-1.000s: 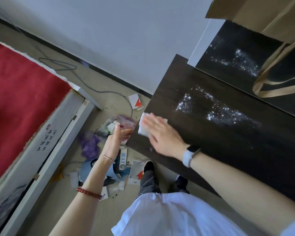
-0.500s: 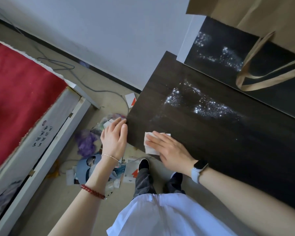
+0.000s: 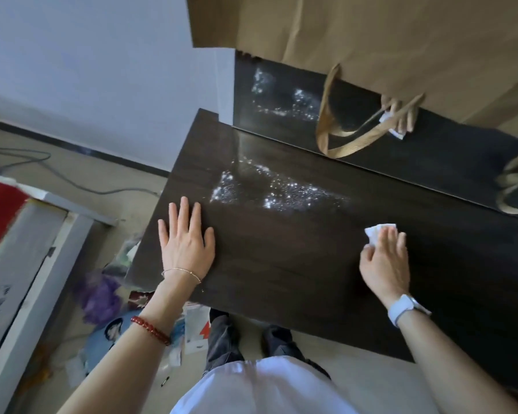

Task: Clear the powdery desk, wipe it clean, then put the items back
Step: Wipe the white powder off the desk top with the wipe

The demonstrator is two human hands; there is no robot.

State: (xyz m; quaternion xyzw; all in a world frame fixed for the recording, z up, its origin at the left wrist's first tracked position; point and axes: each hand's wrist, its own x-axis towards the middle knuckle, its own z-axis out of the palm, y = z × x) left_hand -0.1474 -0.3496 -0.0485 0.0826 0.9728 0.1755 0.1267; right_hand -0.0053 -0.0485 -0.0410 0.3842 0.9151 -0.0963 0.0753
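Observation:
The dark wooden desk carries a patch of white powder near its back left. My left hand lies flat on the desk's left end, fingers straight, just in front of the powder. My right hand presses a white tissue onto the desk to the right, fingers straight over it. A glossy dark back panel behind the desk mirrors the powder and my right hand.
A brown paper bag with tan handles stands at the desk's back. Cleared items lie scattered on the floor at the lower left: a purple thing, cards, packets. A white frame with red cloth stands left.
My right hand slid the tissue from the desk's left front corner to the right. My left hand came up from beside the desk's edge and now lies flat on the top.

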